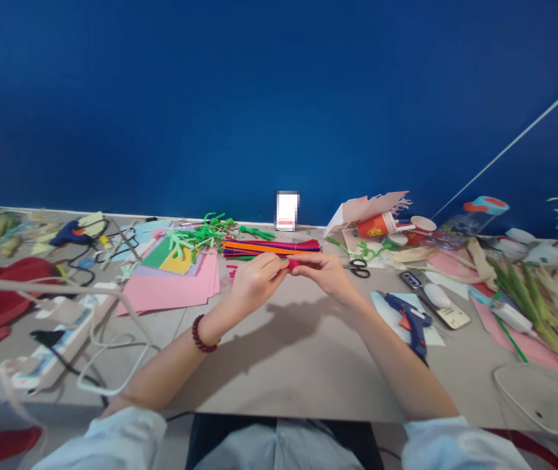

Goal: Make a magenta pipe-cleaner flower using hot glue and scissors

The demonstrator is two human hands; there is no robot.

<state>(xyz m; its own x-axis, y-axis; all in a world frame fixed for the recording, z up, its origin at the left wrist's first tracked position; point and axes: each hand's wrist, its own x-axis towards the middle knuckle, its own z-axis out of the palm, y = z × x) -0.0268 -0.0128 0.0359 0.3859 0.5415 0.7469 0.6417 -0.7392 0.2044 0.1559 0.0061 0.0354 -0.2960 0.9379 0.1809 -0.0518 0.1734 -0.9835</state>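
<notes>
Bright; soft shadows (279,326) on table (308,385); wall (279,98) darker toward corners; side edges stretched, blurred; white patch (287,207) pixelated

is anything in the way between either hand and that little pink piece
Nothing visible. The right hand's fingertips are on the small pink piece, and the left hand's are right beside it. The bundle of coloured stems lies beyond, toward the blue wall, not between.

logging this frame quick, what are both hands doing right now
Left hand: closed, fingertips pinching at the small red piece.
Right hand: fingers closed on that same piece, opposite side.
</notes>
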